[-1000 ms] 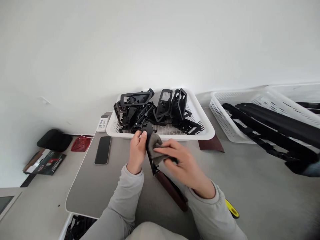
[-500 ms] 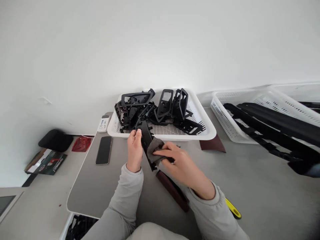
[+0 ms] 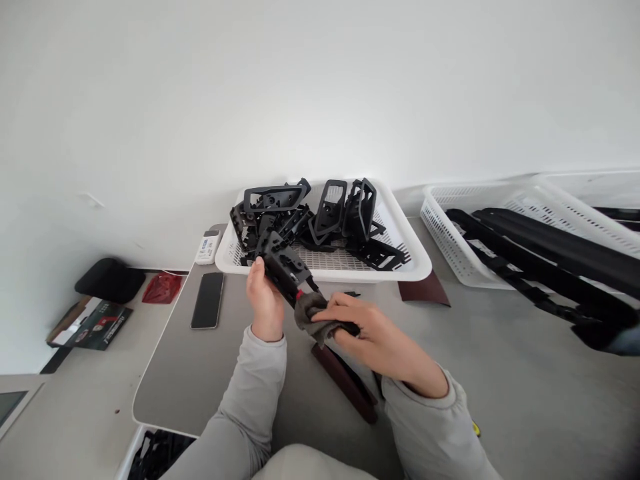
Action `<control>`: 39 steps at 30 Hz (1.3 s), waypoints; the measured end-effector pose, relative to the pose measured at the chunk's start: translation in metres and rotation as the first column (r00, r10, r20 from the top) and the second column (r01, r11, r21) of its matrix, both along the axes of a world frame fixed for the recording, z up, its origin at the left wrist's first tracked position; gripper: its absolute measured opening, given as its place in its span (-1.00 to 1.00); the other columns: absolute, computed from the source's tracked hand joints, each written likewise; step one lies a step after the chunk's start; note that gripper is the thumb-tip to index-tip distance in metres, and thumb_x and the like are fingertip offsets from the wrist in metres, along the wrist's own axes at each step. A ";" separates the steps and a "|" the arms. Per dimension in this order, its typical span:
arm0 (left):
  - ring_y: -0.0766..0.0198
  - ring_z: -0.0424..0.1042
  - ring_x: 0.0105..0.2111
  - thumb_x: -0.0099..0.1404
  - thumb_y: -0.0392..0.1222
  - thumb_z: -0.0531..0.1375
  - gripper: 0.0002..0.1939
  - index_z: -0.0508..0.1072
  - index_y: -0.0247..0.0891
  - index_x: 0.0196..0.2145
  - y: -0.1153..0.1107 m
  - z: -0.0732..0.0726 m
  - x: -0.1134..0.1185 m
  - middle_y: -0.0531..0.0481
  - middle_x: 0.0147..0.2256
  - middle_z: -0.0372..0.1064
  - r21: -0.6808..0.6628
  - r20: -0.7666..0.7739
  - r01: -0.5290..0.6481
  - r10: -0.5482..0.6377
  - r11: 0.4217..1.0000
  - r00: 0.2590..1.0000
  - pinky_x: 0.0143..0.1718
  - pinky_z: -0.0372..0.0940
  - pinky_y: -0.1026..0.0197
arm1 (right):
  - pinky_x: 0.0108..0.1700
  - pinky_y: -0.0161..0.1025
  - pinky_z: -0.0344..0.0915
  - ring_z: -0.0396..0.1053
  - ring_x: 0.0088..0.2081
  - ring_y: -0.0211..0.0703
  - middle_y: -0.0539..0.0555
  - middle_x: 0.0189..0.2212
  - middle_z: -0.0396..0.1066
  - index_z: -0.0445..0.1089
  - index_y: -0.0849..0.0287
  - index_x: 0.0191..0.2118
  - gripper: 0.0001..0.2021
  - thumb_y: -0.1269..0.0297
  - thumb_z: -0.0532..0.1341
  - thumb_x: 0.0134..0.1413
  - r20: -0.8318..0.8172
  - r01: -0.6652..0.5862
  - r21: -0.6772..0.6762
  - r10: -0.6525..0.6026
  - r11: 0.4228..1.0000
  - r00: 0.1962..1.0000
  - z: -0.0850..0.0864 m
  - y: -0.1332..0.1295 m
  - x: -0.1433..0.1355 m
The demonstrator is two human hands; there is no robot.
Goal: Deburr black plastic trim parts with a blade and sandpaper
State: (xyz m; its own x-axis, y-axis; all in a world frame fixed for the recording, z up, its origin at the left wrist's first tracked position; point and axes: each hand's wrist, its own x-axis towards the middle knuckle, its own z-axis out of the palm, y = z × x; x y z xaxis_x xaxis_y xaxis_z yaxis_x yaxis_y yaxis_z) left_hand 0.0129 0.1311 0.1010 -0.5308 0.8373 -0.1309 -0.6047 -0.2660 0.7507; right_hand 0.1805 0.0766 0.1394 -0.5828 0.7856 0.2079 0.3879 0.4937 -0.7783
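My left hand [image 3: 265, 303] is closed around the left side of a black plastic trim part [image 3: 284, 265], held tilted over the front of the white basket. Clips and openings show on the face turned up. In my right hand [image 3: 377, 337] is a bunched grey cloth [image 3: 313, 317], pressed to the lower right end of the part and covering it. A small red spot shows beside the cloth. Below my hands, a dark red folded strip [image 3: 345, 383] lies on the grey table [image 3: 175, 373].
The white basket [image 3: 423, 263] holds several black trim parts [image 3: 330, 207]. To its right, another white basket [image 3: 440, 243] carries long black parts [image 3: 545, 233]. A phone [image 3: 207, 300], a white box [image 3: 208, 247] and a dark red sheet [image 3: 425, 290] lie nearby.
The trim part has turned in my left hand, showing its clipped face. My right hand and the cloth have shifted slightly right and down to the part's lower end.
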 end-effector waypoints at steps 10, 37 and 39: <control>0.25 0.50 -0.32 0.28 -0.13 0.15 -0.80 0.52 -0.26 -0.26 -0.002 0.014 -0.011 -0.05 -0.34 0.54 -0.030 0.135 0.020 -0.016 0.999 0.991 -0.27 0.33 0.25 | -0.35 -0.26 0.28 0.34 -0.41 -0.19 0.04 -0.43 0.39 0.50 0.15 -0.26 -0.69 0.49 0.04 0.00 0.048 0.217 0.033 -0.218 0.976 0.975 -0.003 0.010 0.021; 0.33 0.46 -0.58 0.24 -0.15 0.17 -0.80 0.52 -0.30 -0.41 -0.023 0.033 0.005 0.04 -0.54 0.49 -0.185 0.279 0.574 -0.518 0.798 0.809 -0.51 0.35 0.30 | -0.16 -0.17 0.27 0.40 -0.01 0.11 0.31 -0.08 0.43 0.40 0.29 -0.09 -0.76 0.35 0.13 0.17 0.717 0.630 0.105 -0.498 0.769 0.488 -0.102 -0.035 0.022; 0.35 0.43 -0.60 0.25 -0.15 0.18 -0.80 0.51 -0.30 -0.42 -0.027 0.027 0.005 0.05 -0.56 0.47 -0.217 0.262 0.574 -0.520 0.789 0.813 -0.50 0.35 0.31 | -0.14 -0.16 0.28 0.43 -0.06 0.09 0.32 -0.10 0.44 0.39 0.30 -0.06 -0.75 0.38 0.09 0.18 0.697 0.652 0.113 -0.528 0.750 0.486 -0.109 -0.036 0.020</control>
